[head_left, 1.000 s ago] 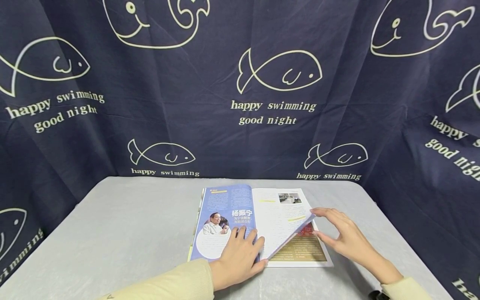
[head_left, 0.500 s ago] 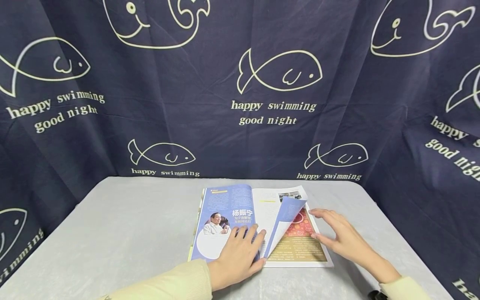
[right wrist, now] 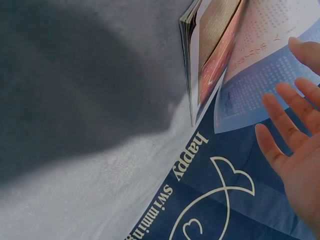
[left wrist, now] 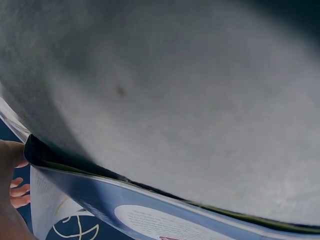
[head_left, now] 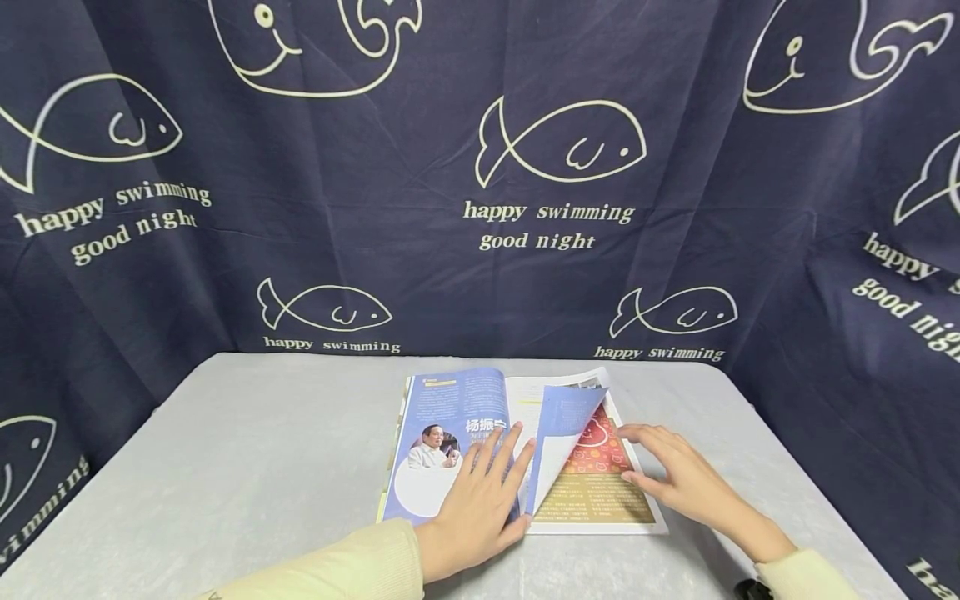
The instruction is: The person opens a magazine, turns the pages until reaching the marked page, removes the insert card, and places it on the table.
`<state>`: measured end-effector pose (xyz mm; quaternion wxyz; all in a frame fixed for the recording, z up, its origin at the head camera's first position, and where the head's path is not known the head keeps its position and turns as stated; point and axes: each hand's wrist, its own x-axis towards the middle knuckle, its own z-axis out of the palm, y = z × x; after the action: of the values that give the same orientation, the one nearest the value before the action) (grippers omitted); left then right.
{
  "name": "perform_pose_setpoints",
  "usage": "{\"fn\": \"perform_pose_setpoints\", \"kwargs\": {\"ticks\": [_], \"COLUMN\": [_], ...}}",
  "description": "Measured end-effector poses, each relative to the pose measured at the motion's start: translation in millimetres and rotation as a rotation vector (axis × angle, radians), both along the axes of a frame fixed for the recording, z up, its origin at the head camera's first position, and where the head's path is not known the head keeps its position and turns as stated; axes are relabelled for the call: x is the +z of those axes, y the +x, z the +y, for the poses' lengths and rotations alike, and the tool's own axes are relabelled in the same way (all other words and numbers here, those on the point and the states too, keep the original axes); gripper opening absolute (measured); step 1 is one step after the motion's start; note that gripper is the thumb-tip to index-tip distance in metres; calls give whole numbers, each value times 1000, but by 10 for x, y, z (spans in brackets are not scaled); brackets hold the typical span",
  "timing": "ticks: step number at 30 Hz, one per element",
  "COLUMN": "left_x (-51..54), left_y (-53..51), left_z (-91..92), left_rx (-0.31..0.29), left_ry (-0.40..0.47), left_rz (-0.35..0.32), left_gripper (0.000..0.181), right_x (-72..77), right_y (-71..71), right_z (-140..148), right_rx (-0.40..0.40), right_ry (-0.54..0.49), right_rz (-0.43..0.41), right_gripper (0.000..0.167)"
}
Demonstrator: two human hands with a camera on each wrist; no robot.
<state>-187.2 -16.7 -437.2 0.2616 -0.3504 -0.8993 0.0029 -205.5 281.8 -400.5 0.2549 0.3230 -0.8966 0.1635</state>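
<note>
An open magazine (head_left: 450, 408) lies on the table, its left page blue with a photo and white text. My left hand (head_left: 476, 508) rests flat across the lower left page and the spine, fingers spread. One right-hand page (head_left: 558, 425) stands curled up toward the left, showing its blue and white back over a red and gold page (head_left: 607, 492). Beside the magazine's right edge is my right hand (head_left: 690, 479), fingers loosely bent with nothing between them. In the right wrist view the lifted page (right wrist: 272, 65) appears behind the right hand (right wrist: 300, 150); contact cannot be made out.
The table (head_left: 262, 467) has a pale grey cover. A dark blue curtain (head_left: 420, 233) with fish drawings and lettering hangs behind it and at both sides. A black band (head_left: 752, 590) shows at the right wrist.
The right-hand page has slipped from the right fingers and curled up leftward, uncovering more of the red and gold page. My left fingers have stretched forward; the right hand has barely moved.
</note>
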Motion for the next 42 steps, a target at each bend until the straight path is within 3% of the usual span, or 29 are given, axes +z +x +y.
{"fn": "perform_pose_setpoints", "kwargs": {"ticks": [5, 11, 24, 42], "left_x": [5, 19, -20, -23], "left_y": [6, 16, 8, 18], "left_z": [2, 10, -18, -43], "left_rx": [-3, 3, -52, -22], "left_ry": [2, -26, -27, -1], "left_rz": [-5, -34, -46, -82], "left_gripper": [93, 79, 58, 59], "right_x": [-9, -21, -72, -39], "right_y": [-11, -35, -103, -263], "right_z": [1, -5, -7, -31], "right_rx": [-1, 11, 37, -1], "right_ry": [16, 35, 66, 65], "right_rz": [-1, 0, -17, -95], "right_gripper": [49, 48, 44, 42]}}
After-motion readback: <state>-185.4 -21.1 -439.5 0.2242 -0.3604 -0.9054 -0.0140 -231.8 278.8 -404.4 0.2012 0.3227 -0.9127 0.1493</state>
